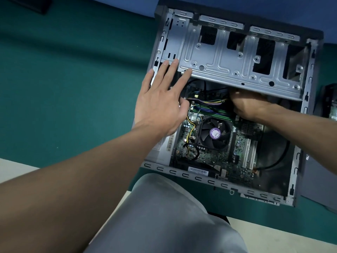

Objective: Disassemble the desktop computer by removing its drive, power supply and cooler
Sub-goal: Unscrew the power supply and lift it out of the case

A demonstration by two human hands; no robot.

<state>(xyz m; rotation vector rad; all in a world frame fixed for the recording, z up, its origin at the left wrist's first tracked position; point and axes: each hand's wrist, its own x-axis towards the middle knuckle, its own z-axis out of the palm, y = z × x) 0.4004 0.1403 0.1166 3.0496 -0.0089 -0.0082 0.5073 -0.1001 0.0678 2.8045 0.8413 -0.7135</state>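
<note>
An open desktop case lies on its side on a green mat. A bare metal drive cage spans its far half. Below it sits the motherboard with a black cooler fan that has a purple label. My left hand rests flat with fingers spread on the cage's left end and the case's left edge. My right hand reaches under the cage's near edge with its fingers hidden; what it holds I cannot tell. Purple and yellow cables run between the hands.
The power supply's labelled side shows at the case's left, under my left wrist. A black cable loops over the case's right floor. My grey-trousered knee is close to the case's near rim. A dark object lies at the right edge.
</note>
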